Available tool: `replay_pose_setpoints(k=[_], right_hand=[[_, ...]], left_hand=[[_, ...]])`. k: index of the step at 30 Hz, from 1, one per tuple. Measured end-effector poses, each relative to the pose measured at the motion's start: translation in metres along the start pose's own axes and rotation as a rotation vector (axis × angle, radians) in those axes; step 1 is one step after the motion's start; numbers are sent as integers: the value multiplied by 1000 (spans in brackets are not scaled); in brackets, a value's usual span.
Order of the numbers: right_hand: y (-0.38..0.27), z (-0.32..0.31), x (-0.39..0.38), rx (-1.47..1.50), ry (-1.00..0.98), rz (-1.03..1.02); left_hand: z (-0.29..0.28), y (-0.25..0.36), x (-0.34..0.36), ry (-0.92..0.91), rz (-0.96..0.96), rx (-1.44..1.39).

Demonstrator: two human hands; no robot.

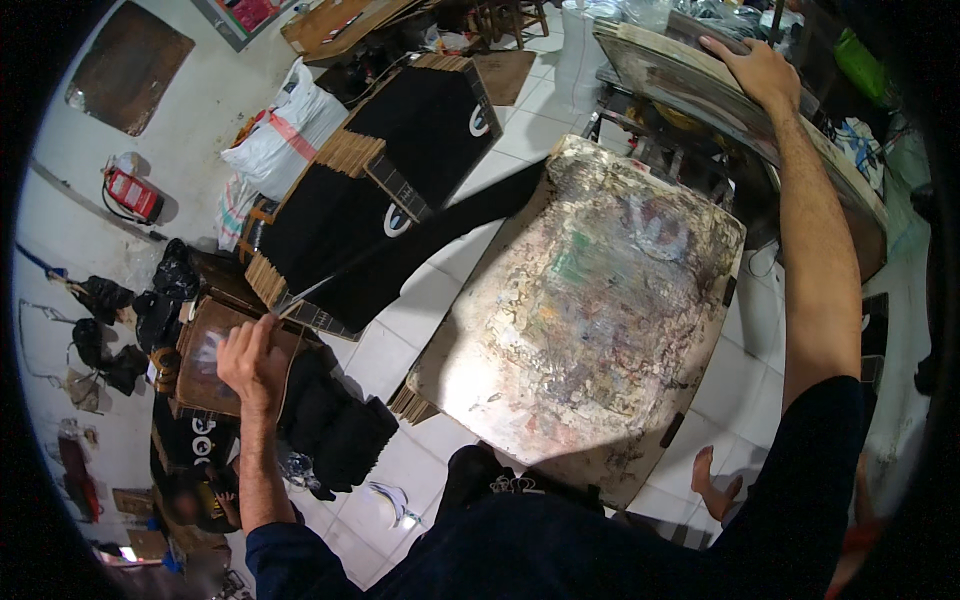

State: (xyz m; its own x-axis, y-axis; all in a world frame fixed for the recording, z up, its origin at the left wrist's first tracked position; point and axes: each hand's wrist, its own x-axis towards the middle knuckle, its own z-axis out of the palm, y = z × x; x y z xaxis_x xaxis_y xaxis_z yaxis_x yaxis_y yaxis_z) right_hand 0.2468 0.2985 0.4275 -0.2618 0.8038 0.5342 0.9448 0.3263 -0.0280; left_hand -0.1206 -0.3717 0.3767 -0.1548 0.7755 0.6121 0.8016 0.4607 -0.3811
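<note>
Printing frame (690,75): flat, wood-edged, tilted, upper right | brown cardboard sheet (215,350): flat on stack (clear film on top), lower left

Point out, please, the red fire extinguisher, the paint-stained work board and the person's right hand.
red fire extinguisher (133,194): head view, on the middle of its red body.
paint-stained work board (600,310): head view, on its smeared top face.
right hand (758,70): head view, on the back of the hand, resting on a raised frame.

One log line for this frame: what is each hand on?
left hand: on clear plastic sheet atop brown stack | right hand: flat on raised printing frame | paint-stained board: bare
</note>
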Motion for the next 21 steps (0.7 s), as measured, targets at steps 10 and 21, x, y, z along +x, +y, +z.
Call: replay_pose_setpoints(k=[10, 21], right_hand=[[-5, -7, -5, 39, -62, 2], [-4, -8, -10, -6, -36, -4]], left_hand=[[-13, 75, -18, -6, 80, -186], [-12, 371, -89, -711, 412, -885]])
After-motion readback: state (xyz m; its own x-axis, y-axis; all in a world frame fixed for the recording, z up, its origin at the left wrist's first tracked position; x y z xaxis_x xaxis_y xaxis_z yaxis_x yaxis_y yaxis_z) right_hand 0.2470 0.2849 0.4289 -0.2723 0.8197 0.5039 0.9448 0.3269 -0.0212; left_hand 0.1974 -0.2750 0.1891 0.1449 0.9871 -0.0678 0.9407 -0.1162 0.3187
